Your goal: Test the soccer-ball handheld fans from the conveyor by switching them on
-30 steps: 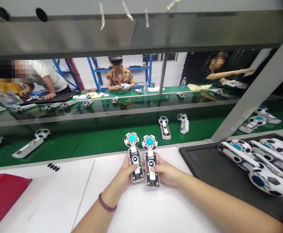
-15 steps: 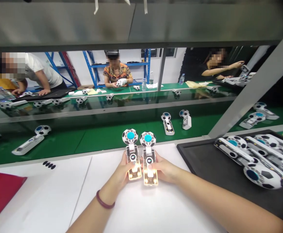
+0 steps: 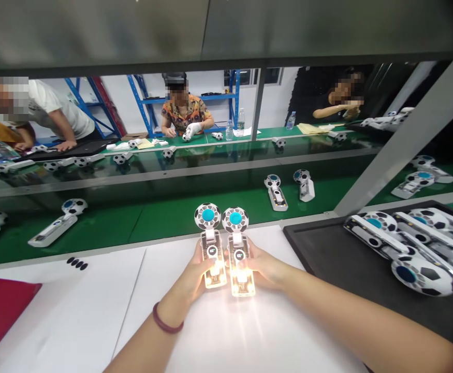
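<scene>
My left hand [image 3: 195, 273] is wrapped round the lit body of a handheld fan [image 3: 207, 216] with a soccer-ball patterned head and a turquoise centre. A matching handheld fan [image 3: 235, 220] is gripped in my right hand [image 3: 264, 268]. Both are held upright side by side above the white table, heads away from me. Each clear-fronted body glows warm yellow at its lower end and has a small round display with digits. My thumbs lie across the fronts; my other fingers are mostly hidden behind the bodies.
A black tray [image 3: 327, 274] with several fans stands at right. Green conveyor [image 3: 164, 217] beyond the table carries more fans. At left are a red folder-like sheet [image 3: 4, 311] and several black ovals [image 3: 77, 263]. A slanted metal post [image 3: 389, 140] rises at right; co-workers [image 3: 185, 111] sit beyond.
Both lights have become brighter, throwing streaks on the table. Fans on the near conveyor have shifted right. The co-worker at far right has drawn an arm in. My grips stay the same.
</scene>
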Motion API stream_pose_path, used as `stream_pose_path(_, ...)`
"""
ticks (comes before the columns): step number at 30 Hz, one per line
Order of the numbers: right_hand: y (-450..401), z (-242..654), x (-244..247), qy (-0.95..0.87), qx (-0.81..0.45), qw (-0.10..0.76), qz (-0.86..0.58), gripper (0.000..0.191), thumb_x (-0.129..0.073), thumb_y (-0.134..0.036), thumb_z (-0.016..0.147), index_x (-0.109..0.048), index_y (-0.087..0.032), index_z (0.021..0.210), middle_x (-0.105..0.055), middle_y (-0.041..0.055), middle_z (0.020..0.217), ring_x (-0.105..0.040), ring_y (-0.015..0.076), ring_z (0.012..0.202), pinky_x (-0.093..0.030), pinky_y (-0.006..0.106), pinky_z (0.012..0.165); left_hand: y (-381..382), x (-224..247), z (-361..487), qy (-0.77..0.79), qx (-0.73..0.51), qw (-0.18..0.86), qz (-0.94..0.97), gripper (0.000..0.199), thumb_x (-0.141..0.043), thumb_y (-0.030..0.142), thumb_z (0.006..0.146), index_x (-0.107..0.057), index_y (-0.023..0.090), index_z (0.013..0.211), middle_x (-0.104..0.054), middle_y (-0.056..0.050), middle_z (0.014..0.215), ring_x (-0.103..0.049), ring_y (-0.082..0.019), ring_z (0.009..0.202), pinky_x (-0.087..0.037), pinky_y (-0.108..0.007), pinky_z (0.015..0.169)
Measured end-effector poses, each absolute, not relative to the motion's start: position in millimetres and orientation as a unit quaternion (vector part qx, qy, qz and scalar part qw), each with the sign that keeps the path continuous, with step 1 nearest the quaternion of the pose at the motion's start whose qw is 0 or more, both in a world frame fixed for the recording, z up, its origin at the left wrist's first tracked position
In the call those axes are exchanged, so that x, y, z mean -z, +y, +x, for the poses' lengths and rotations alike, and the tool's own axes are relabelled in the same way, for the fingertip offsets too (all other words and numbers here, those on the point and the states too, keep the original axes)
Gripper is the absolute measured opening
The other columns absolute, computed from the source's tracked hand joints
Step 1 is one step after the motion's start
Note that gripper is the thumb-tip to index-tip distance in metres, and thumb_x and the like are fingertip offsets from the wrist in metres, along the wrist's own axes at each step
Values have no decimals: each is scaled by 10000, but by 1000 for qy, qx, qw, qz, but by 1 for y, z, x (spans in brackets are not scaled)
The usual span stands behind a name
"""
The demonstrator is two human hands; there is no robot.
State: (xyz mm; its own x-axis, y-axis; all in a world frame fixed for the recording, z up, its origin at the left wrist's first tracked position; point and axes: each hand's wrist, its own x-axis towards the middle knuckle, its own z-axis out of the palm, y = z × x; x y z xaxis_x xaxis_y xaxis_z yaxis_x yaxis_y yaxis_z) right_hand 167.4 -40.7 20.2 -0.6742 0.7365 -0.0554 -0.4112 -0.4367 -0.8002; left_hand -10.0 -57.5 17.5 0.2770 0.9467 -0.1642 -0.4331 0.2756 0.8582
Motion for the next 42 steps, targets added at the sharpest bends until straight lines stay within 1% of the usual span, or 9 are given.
stream_pose_path(6, -39, 167, -20, -392, -818, 360, -218, 637, -733, -151, 629, -337, -237, 1120, -560, 42, 1018, -594, 201, 884, -461, 382, 774, -56, -17, -9, 373, -481, 712, 350, 572, -683, 170, 645, -383, 227, 1129, -619, -56, 912, -606, -233, 807, -495, -369, 701)
stream_pose_path(12, -39, 168, -17, -384, -823, 365, -207, 628, -741, -170, 620, -354, -244, 1109, -559, 34, 1011, -594, 207, 888, -450, 396, 792, -56, -17, -8, 360, -485, 716, 350, 569, -692, 221, 647, -383, 223, 1125, -619, -63, 905, -610, -244, 777, -499, -389, 679)
stream_pose_path(18, -39, 168, -20, -381, -823, 361, -216, 623, -737, -173, 621, -351, -239, 1105, -571, 27, 980, -602, 194, 847, -459, 376, 768, -56, -21, -8, 362, -488, 717, 342, 570, -703, 225, 635, -382, 212, 1106, -620, -70, 906, -614, -247, 777, -503, -384, 671)
stream_pose_path(22, -39, 168, -21, -383, -820, 362, -224, 634, -734, -167, 613, -345, -241, 1108, -563, 34, 1019, -595, 202, 885, -460, 376, 776, -56, -22, -7, 374, -480, 717, 339, 566, -686, 214, 654, -374, 215, 1126, -617, -70, 919, -612, -244, 792, -505, -387, 684)
stream_pose_path(26, -40, 166, -21, -369, -818, 369, -242, 659, -735, -153, 581, -334, -238, 1098, -582, 18, 949, -611, 187, 797, -470, 366, 742, -56, -17, -8, 374, -488, 718, 325, 562, -677, 200, 654, -368, 206, 1123, -622, -61, 875, -606, -207, 728, -510, -346, 631)
stream_pose_path(32, -38, 164, -20, -342, -828, 374, -242, 613, -719, -161, 585, -347, -217, 1070, -606, 40, 934, -623, 205, 791, -478, 384, 741, -56, -14, -8, 353, -494, 730, 313, 515, -661, 209, 692, -364, 215, 1112, -621, -65, 913, -610, -207, 757, -515, -360, 651)
stream_pose_path(36, -37, 165, -24, -325, -830, 372, -259, 578, -711, -132, 576, -362, -213, 1030, -611, 27, 909, -619, 198, 817, -479, 371, 753, -57, -16, -9, 355, -487, 732, 317, 579, -696, 206, 664, -361, 211, 1136, -624, -73, 941, -617, -228, 803, -504, -365, 704)
stream_pose_path(39, -38, 165, -27, -328, -829, 367, -267, 591, -706, -95, 552, -358, -220, 1014, -610, 14, 902, -617, 196, 835, -475, 357, 757, -57, -16, -9, 357, -486, 731, 319, 589, -712, 203, 645, -369, 208, 1123, -629, -70, 929, -619, -237, 813, -496, -366, 719)
stream_pose_path(42, -40, 164, -27, -326, -822, 371, -282, 661, -701, -71, 535, -334, -236, 1059, -609, 6, 904, -619, 204, 838, -474, 366, 752, -56, -15, -9, 357, -492, 731, 312, 589, -706, 186, 641, -363, 221, 1118, -632, -53, 896, -620, -233, 792, -497, -362, 696)
